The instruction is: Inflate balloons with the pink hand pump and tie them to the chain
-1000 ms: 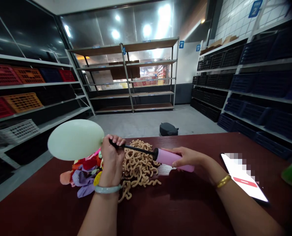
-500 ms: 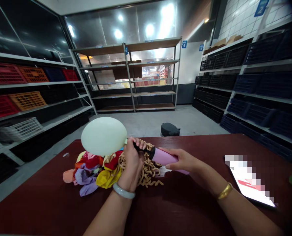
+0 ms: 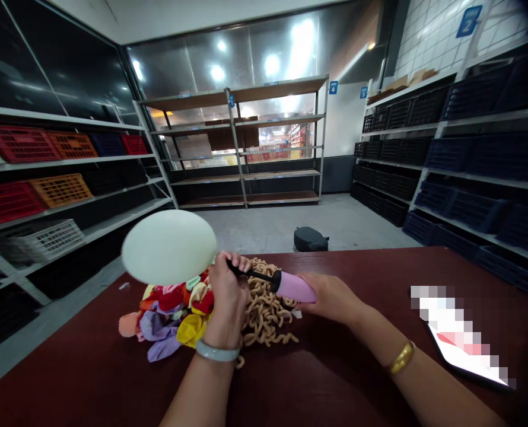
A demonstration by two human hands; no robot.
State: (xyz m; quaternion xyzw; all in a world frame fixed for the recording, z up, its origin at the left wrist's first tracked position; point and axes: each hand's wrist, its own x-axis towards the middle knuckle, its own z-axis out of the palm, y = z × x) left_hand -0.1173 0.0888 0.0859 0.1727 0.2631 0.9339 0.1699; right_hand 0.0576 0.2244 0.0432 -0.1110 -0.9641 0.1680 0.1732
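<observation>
A pale green inflated balloon (image 3: 168, 246) sits on the black nozzle end of a pink hand balloon pump (image 3: 295, 287). My left hand (image 3: 228, 287) is closed around the pump's black end and the balloon's neck. Wrapped around the far end of the pink barrel is my right hand (image 3: 330, 296). A stretch of black rod shows between the two hands. Under the balloon and left of my left wrist lies a pile of limp colored balloons (image 3: 159, 332). Beige curly pieces (image 3: 266, 317), whose kind I cannot make out, are heaped beneath the pump.
A dark red table (image 3: 335, 379) bears everything. A phone or tablet (image 3: 451, 338) with a blurred-out screen lies at the right. Beyond the table, a dark bag-like object (image 3: 311, 239) rests on the floor. Shelves with crates (image 3: 63, 193) line both sides; a rack (image 3: 246, 178) stands behind.
My hands have moved apart, so more of the black pump rod shows. The balloon has shifted left with my left hand and looks larger. The view has tilted slightly.
</observation>
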